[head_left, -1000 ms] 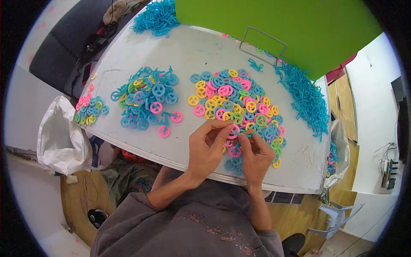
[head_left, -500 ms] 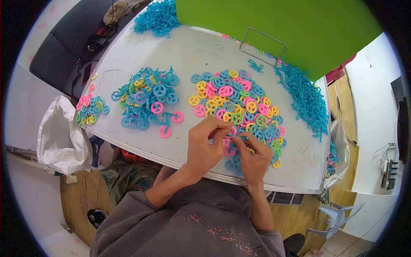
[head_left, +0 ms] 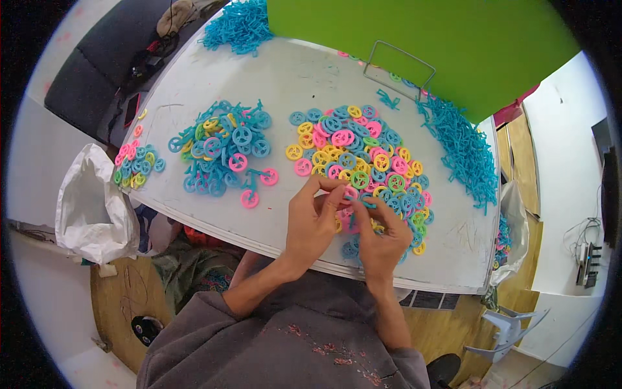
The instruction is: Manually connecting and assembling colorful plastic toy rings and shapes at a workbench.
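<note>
Both of my hands meet over the near side of a loose heap of small plastic wheels [head_left: 363, 142] in pink, yellow, blue and green. My left hand [head_left: 313, 220] pinches a pink wheel [head_left: 350, 194] between thumb and fingers. Right beside it, my right hand [head_left: 382, 241] grips a thin blue plastic piece [head_left: 368, 203], partly hidden by the fingers. The blue piece lies close against the pink wheel; whether they are joined I cannot tell. To the left sits a pile of blue pieces with wheels fitted on them [head_left: 223, 146].
Loose blue stick-like parts lie in piles at the right [head_left: 463, 152] and far left [head_left: 238, 29] of the white table [head_left: 272, 84]. A green panel [head_left: 414, 39] with a wire handle [head_left: 396, 68] stands at the back. White sacks hang at the left [head_left: 91, 207] and right [head_left: 516, 223] edges.
The pink wheel now shows between my left fingertips, where the blue piece was seen before. My right hand has shifted slightly left and down.
</note>
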`<state>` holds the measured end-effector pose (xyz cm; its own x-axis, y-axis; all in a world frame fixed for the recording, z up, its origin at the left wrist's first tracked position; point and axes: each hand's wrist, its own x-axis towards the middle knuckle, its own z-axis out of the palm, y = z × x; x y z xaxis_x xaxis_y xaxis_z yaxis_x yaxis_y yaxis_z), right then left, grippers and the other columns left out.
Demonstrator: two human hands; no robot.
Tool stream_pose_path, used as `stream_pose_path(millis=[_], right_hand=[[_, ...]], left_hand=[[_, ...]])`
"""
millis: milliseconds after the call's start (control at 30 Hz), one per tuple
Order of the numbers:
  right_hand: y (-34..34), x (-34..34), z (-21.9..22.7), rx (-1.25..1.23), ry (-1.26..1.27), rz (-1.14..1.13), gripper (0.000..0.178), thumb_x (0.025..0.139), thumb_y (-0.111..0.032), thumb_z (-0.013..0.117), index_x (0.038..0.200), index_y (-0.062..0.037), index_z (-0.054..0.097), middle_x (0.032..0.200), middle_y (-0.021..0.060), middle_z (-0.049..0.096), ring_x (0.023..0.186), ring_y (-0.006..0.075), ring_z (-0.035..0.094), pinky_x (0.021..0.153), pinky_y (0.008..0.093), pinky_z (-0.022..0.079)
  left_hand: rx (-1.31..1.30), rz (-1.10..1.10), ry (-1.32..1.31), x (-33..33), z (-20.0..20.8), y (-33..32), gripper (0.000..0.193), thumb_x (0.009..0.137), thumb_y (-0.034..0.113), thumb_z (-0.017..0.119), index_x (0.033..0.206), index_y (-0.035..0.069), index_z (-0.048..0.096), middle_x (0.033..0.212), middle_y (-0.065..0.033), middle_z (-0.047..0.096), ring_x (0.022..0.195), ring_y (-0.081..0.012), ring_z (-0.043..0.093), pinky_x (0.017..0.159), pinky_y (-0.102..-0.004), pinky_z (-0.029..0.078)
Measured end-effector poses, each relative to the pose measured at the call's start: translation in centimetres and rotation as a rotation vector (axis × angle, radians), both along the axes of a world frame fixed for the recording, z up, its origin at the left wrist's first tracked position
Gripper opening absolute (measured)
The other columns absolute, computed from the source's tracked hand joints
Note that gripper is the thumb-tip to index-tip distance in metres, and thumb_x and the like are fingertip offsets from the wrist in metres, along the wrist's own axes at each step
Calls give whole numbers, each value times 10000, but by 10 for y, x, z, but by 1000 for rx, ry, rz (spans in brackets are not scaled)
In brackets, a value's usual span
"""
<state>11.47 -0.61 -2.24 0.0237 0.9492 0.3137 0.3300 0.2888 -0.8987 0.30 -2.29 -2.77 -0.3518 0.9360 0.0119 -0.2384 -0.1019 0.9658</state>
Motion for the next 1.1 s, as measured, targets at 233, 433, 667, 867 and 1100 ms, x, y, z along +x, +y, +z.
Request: stream_pose_path(millis=[233,433,667,867,1100], right_hand=[[3,10,-3,245,-192,58,177,740,6,732,909,-2,678,779,85,666,692,99,602,617,227,462],[2,9,12,-167,68,174,203,783,15,679,986,9,675,869,84,685,763,103,629,700,237,487],[88,62,25,64,-160,159,154,850,-59,626,972,28,664,834,101,699,792,114,654,728,251,499],[229,56,-19,294,-534,85,187,803,-175,675,941,-50,684,837,107,681,760,233,664,702,310,509],[254,36,-38,455,-634,24,173,800,-163,674,921,-39,686,839,116,672,739,246,643,680,338,501]], left_hand=[[26,-91,156,-7,6,0,105,914,-14,511,1016,-18,534,967,-85,613,903,-135,597,793,-278,512],[40,-61,168,-16,2,0,162,857,28,611,1010,-11,578,922,-51,615,821,-107,601,713,-244,487],[72,537,687,-137,44,-4,211,934,192,564,1028,12,620,884,-18,623,763,-70,526,689,-202,418],[-101,641,1024,-200,27,11,205,902,193,589,1005,22,640,839,-48,629,710,-130,517,689,-252,418],[4,859,1113,-156,37,5,147,879,107,577,1005,58,636,959,-54,595,855,-183,502,747,-287,399]])
